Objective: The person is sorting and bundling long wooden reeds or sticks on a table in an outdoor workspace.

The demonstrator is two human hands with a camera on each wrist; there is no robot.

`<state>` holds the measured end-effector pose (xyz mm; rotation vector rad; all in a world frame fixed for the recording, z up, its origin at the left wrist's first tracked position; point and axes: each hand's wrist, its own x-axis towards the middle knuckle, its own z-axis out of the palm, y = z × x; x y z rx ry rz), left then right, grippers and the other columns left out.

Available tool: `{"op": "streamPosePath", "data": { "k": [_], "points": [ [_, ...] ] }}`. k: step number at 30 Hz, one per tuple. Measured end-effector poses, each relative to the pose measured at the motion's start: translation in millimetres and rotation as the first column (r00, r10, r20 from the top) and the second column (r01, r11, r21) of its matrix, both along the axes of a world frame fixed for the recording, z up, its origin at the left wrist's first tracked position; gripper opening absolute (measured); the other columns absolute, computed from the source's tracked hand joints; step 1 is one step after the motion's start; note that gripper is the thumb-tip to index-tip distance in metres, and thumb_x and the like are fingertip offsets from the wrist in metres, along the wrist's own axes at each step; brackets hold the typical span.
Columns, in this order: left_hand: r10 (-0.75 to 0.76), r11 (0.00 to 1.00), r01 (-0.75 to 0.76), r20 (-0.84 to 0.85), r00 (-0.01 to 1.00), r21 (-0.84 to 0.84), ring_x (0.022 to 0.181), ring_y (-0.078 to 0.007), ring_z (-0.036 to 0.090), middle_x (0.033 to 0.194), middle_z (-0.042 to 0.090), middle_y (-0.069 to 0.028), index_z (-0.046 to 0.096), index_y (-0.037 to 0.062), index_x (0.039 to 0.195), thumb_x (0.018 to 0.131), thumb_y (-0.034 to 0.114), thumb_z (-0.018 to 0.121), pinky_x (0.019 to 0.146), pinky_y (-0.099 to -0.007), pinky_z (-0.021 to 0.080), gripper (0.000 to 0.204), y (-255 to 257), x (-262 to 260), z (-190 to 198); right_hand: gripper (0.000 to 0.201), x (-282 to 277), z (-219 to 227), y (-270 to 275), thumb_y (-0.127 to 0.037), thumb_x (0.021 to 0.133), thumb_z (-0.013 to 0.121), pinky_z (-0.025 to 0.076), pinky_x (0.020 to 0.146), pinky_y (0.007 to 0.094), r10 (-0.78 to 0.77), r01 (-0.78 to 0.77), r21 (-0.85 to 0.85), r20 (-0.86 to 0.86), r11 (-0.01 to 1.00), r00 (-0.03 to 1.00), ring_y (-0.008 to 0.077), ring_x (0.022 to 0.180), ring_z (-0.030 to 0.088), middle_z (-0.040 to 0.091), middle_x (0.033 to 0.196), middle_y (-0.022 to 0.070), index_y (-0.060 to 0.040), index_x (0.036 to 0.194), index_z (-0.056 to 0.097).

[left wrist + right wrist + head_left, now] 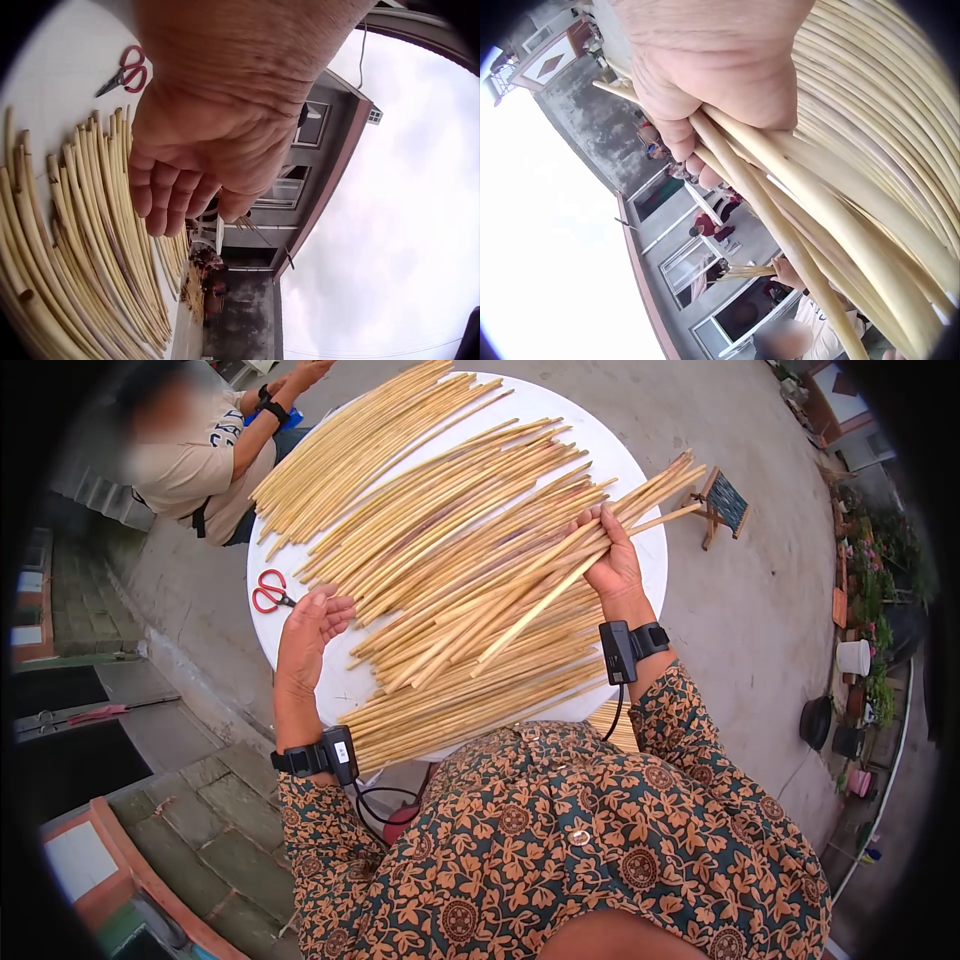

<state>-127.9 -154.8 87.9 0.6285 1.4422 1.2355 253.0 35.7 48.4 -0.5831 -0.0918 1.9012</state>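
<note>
My right hand (615, 568) grips a loose bunch of long pale stalks (548, 602) near their far end. In the right wrist view, several held stalks (742, 176) pass between thumb and fingers and fan apart. The bunch slants over more stalks laid on a round white table (562, 398). On the left, my left hand (310, 635) is held palm up near the stalk ends, its fingers loosely bent around nothing. Red-handled scissors (270, 592) lie on the table just beyond it, showing beside the wrist in the left wrist view.
Separate rows of stalks (370, 445) cover much of the table. Across at the upper left is another person (205, 475). A folding stool (726, 503) stands on the ground to the right, with a white bucket (853, 657) and potted plants farther off.
</note>
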Motion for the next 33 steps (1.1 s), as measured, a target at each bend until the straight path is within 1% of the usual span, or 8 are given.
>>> {"op": "streamPosePath", "data": {
  "k": [4,9,13,15,19,27,30,33],
  "points": [
    [0.137,0.990,-0.136,-0.024,0.990,0.031,0.087,-0.0162,0.063,0.100,0.065,-0.0115,0.054,-0.0006,0.119,0.097,0.029,0.050,0.079,-0.0258,0.049,0.037,-35.7,16.1,-14.0,0.020,0.4,77.9,-3.0,-0.007,0.088,0.062,0.054,0.080,0.0387,0.012,-0.011,0.342,-0.001,0.940,1.000,0.0200,0.083,0.061,0.060,0.085,0.0076,-0.0054,0.106,0.053],
    [0.182,0.967,-0.167,-0.063,0.981,0.191,0.084,-0.0148,0.062,0.097,0.065,-0.0098,0.055,-0.0004,0.117,0.096,0.024,0.052,0.079,-0.0261,0.049,0.032,-35.1,51.4,-10.4,0.038,-12.9,157.1,-17.3,-0.008,0.085,0.067,0.054,0.078,0.0345,-0.058,-0.278,0.699,0.415,0.658,0.908,0.0216,0.082,0.064,0.064,0.085,0.0096,-0.0030,0.117,0.047],
    [0.041,0.934,0.003,-0.114,0.993,0.358,0.093,-0.0150,0.060,0.100,0.064,-0.0085,0.053,0.0001,0.119,0.094,0.025,0.056,0.084,-0.0284,0.047,0.035,0.2,102.8,21.2,0.041,-37.5,152.4,-48.1,-0.012,0.080,0.073,0.052,0.074,0.0288,-0.064,-0.418,0.658,0.578,0.626,0.814,0.0171,0.082,0.065,0.065,0.085,0.0075,0.0004,0.113,0.052],
    [-0.111,0.898,0.122,-0.052,0.992,0.423,0.112,-0.0205,0.053,0.119,0.056,-0.0118,0.042,0.0012,0.131,0.087,0.028,0.066,0.097,-0.0342,0.041,0.056,13.9,133.4,27.4,0.042,-46.9,133.3,-63.2,-0.009,0.080,0.071,0.052,0.074,0.0281,0.001,-0.489,0.574,0.648,0.657,0.762,0.0161,0.084,0.064,0.065,0.087,0.0073,-0.0011,0.115,0.051],
    [-0.335,0.840,0.462,-0.399,0.854,0.284,0.131,-0.0289,0.036,0.141,0.036,-0.0156,0.019,0.0057,0.145,0.074,0.016,0.074,0.110,-0.0413,0.029,0.090,38.9,182.1,46.7,0.038,-54.5,123.8,-70.1,-0.007,0.081,0.069,0.051,0.072,0.0263,0.111,-0.569,0.446,0.713,0.691,0.692,0.0128,0.083,0.062,0.064,0.086,0.0047,-0.0024,0.115,0.053],
    [-0.267,0.885,0.405,-0.461,0.846,0.231,0.132,-0.0342,0.037,0.143,0.031,-0.0215,0.006,0.0056,0.144,0.071,0.015,0.078,0.107,-0.0409,0.034,0.104,59.7,217.6,55.6,0.022,-49.4,169.5,-52.6,-0.015,0.082,0.073,0.049,0.068,0.0248,0.142,-0.551,0.427,0.685,0.716,0.715,0.0083,0.077,0.059,0.061,0.082,-0.0011,-0.0056,0.097,0.059],
    [-0.086,0.845,0.393,-0.633,0.769,0.363,0.130,-0.0350,0.038,0.139,0.037,-0.0225,0.006,0.0047,0.143,0.070,0.017,0.079,0.105,-0.0413,0.036,0.104,57.6,218.4,46.7,0.023,-46.9,187.7,-62.3,-0.016,0.080,0.074,0.048,0.067,0.0238,0.104,-0.555,0.419,0.724,0.719,0.682,0.0080,0.076,0.058,0.060,0.081,-0.0014,-0.0054,0.095,0.060],
    [-0.020,0.867,0.280,-0.534,0.845,0.411,0.105,-0.0339,0.057,0.115,0.054,-0.0202,0.022,0.0064,0.138,0.067,0.012,0.079,0.084,-0.0425,0.049,0.092,64.4,212.8,16.4,0.025,-58.8,158.5,-66.4,-0.011,0.079,0.073,0.048,0.070,0.0235,0.064,-0.474,0.472,0.655,0.743,0.753,0.0095,0.078,0.059,0.060,0.084,0.0008,-0.0046,0.098,0.058]
  ]
}}
